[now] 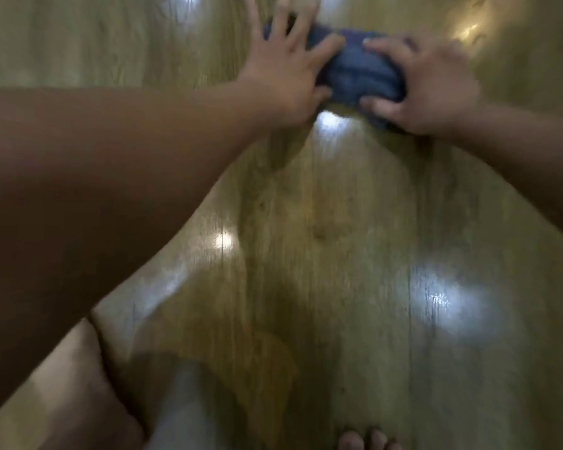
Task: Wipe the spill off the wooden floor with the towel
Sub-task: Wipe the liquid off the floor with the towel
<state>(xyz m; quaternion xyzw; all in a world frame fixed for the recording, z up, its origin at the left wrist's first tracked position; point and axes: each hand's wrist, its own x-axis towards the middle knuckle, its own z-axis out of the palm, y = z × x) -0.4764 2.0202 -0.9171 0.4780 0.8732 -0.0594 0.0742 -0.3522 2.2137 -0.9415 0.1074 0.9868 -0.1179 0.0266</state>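
Observation:
A bunched dark blue towel lies on the glossy wooden floor near the top of the head view. My left hand presses on the towel's left end with its fingers spread and straight. My right hand grips the towel's right end, with the fingers curled over the top and the thumb tucked under the near edge. The picture is blurred, and I cannot make out a spill; only bright light reflections show on the boards.
My bare knee and leg fill the lower left corner. Toes of a foot show at the bottom edge. Wooden boards stretch away on all sides of the towel.

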